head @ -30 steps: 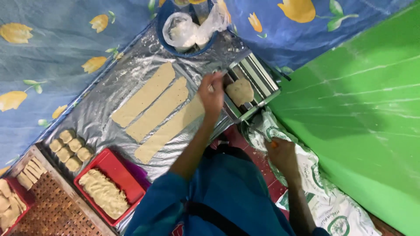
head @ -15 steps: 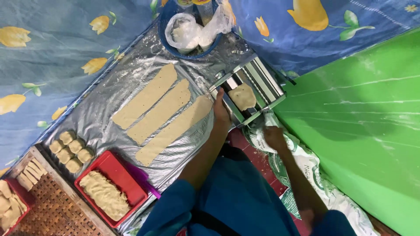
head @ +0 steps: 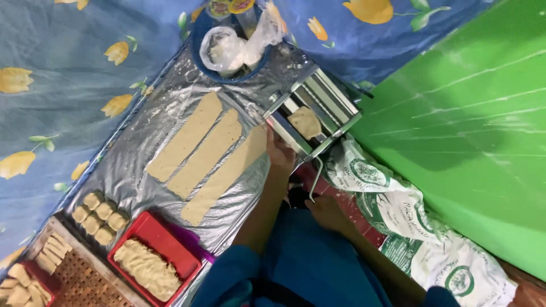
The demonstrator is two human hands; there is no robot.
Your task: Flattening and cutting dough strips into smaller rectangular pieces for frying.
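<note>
Hands (head: 280,153) at dough roller (head: 311,116) edge

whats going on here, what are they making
A person is running dough through a metal roller machine. The left hand is at the machine's lower edge by a dough sheet, the right hand at the crank. Three long dough strips lie on the foil, with small dough pieces and a red tray nearby.

Red tray (head: 170,241) of cut strips, dough lumps (head: 98,217), blue bowl (head: 200,40)
</note>
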